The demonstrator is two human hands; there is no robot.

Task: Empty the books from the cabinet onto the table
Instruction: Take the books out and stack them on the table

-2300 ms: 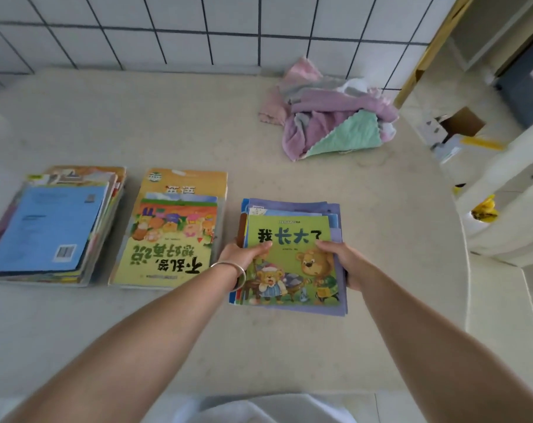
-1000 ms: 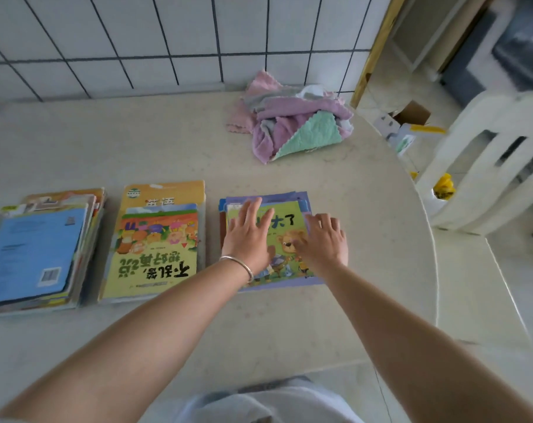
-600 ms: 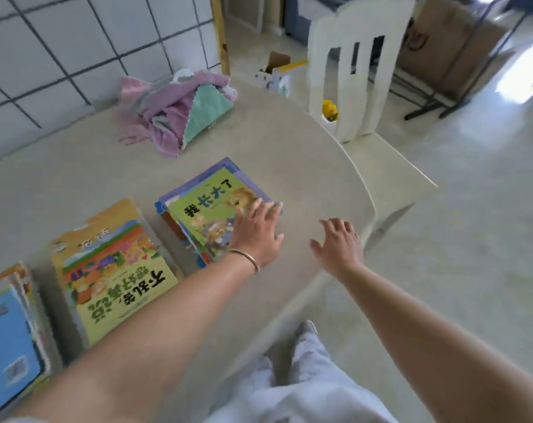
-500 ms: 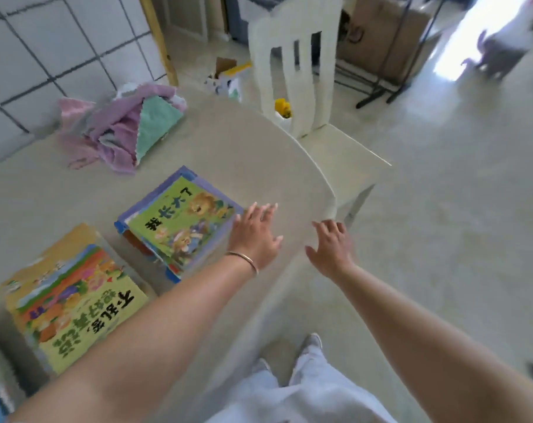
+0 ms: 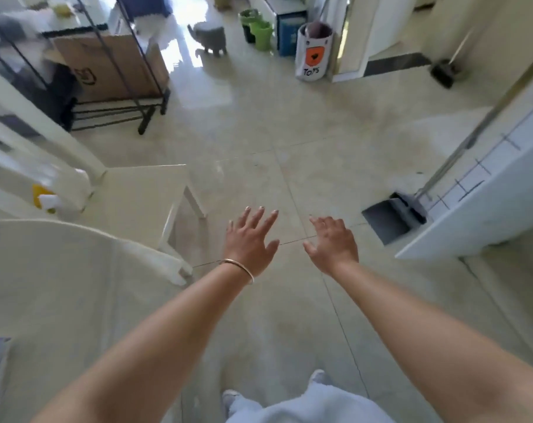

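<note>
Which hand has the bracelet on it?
The left hand has it: a thin gold bracelet circles that wrist. The right hand has a bare wrist. Both hands are open and empty above the floor.

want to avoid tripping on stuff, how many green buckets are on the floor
2. Both green buckets stand together at the far end of the room, the darker one behind the brighter one, left of the blue box. More may be hidden.

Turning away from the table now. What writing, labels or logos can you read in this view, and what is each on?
"TOYS": white fabric bin by the doorway, under an orange shield emblem.
Cardboard box behind the black rack: a dark printed logo, no words legible.
Blue box by the green buckets: print too blurred to read.
Nothing else is readable.
</note>
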